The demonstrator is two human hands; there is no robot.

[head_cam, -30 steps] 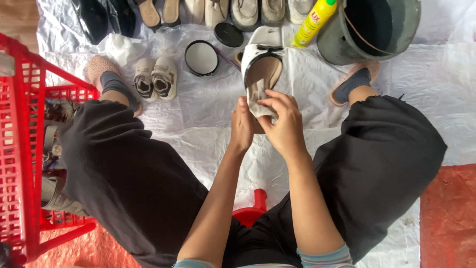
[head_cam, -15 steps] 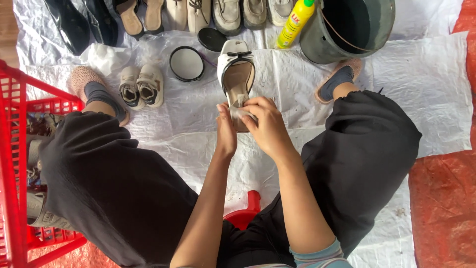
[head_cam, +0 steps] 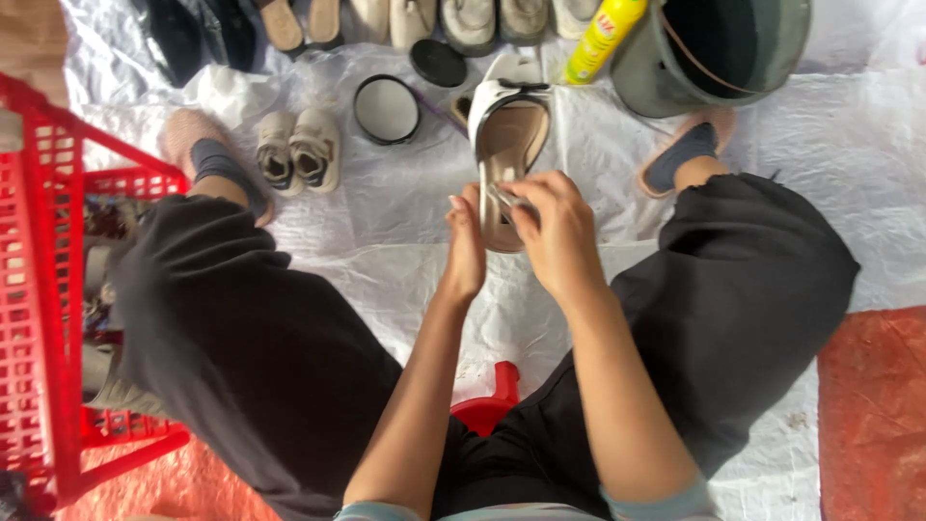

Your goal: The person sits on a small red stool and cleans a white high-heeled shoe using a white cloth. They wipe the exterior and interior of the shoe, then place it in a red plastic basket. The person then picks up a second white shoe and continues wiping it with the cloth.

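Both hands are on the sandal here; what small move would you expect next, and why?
Probably a short wiping stroke of the right hand along the insole toward the toe. The left hand steadies the sandal at its heel side, and the right pinches what looks like a small cloth against the insole, with most of the footbed ahead of it uncovered.

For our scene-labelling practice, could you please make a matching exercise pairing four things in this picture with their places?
Things:
1. sandal
2. red crate
3. grey bucket
4. small pair of shoes

Places:
A. top right on the white sheet
B. held between the left hand and right hand
C. beside the person's left foot
D. far left edge

Pairs: 1-B, 2-D, 3-A, 4-C
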